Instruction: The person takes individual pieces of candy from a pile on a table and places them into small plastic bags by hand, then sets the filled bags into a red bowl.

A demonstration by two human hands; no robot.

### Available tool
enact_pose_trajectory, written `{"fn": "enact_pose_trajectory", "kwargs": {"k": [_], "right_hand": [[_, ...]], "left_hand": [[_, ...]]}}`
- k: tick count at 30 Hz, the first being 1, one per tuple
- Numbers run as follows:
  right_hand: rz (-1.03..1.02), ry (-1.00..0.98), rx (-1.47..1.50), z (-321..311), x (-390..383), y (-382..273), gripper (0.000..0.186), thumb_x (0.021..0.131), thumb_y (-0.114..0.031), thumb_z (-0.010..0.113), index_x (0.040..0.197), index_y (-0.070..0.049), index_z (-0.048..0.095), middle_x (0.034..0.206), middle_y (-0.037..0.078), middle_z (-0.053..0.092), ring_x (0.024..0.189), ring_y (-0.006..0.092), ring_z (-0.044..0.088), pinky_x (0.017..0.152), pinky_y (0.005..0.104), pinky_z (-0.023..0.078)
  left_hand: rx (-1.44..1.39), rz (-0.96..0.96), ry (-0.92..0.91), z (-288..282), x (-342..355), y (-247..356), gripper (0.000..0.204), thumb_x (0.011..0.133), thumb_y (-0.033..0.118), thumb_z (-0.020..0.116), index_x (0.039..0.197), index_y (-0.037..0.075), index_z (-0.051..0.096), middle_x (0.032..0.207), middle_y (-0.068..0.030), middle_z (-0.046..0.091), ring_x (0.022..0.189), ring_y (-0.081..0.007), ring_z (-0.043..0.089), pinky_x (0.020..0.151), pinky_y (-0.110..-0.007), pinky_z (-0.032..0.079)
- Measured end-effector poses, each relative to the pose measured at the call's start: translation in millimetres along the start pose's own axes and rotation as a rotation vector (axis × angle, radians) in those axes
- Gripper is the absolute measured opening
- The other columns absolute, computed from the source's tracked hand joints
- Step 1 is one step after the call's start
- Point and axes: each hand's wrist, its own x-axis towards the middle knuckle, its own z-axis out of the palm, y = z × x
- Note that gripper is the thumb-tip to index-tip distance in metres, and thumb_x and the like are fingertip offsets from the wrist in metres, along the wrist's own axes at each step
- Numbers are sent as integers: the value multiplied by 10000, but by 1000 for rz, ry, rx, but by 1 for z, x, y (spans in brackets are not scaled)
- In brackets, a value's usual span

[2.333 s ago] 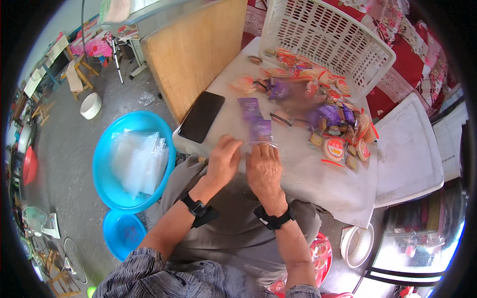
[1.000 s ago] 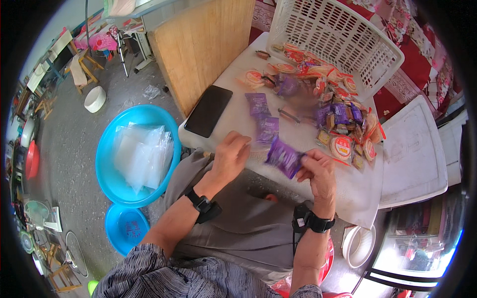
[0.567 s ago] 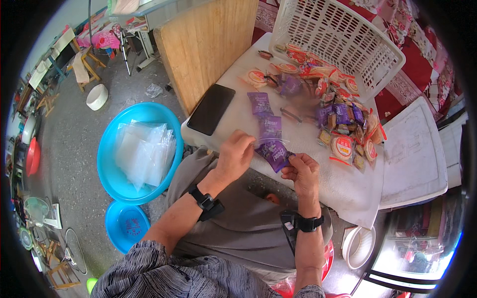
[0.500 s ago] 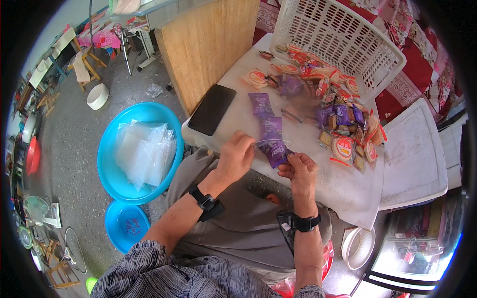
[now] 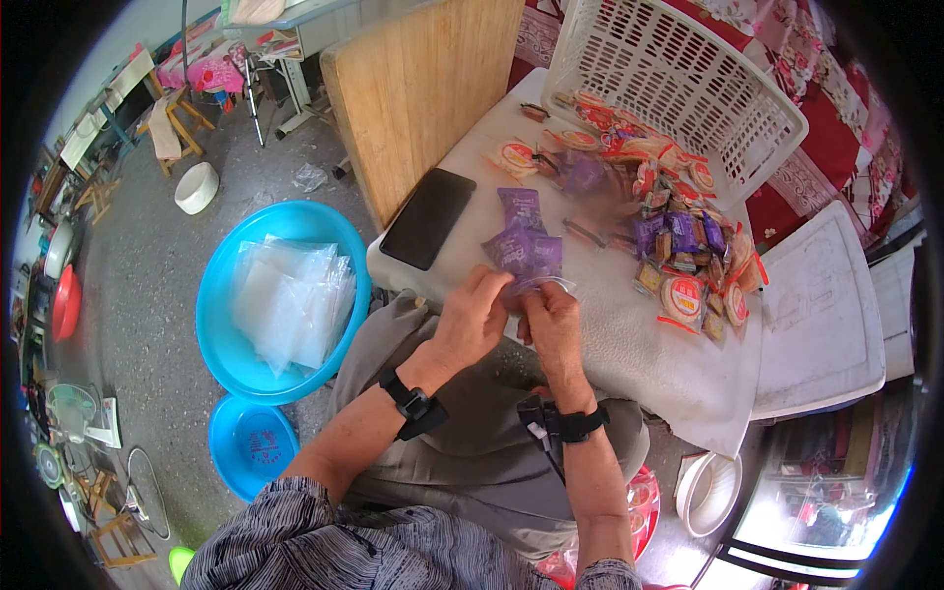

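Both hands pinch a clear bag at the near edge of the white table.

The left hand and right hand are closed on the clear plastic bag, touching the purple packets just beyond. Left of those packets lies a black phone; farther back sits the snack pile, then a tipped white basket on the table.

A grey concrete floor spreads left, strewn with a white bowl, wooden stools and a red basin. A wooden board leans upright by the cloth-covered table. Daylight falls evenly.
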Motion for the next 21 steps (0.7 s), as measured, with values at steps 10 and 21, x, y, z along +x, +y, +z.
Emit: {"fn": "enact_pose_trajectory", "kwargs": {"k": [10, 21], "right_hand": [[-368, 171, -1075, 16, -11, 0, 209, 834, -115, 494, 1011, -15, 543, 658, 230, 586, 615, 407, 581, 562, 510, 446], [-336, 102, -796, -1, -5, 11, 315, 842, -87, 474, 1125, 51, 494, 566, 187, 571, 510, 319, 594, 494, 410, 454]], "left_hand": [[243, -105, -318, -4, 7, 0, 543, 702, -32, 536, 1225, 106, 489, 842, -146, 497, 672, -368, 552, 565, -434, 458], [194, 2, -161, -11, 31, 9, 359, 723, 40, 563, 1081, 51, 579, 919, -126, 521, 847, -317, 534, 713, -415, 459]]}}
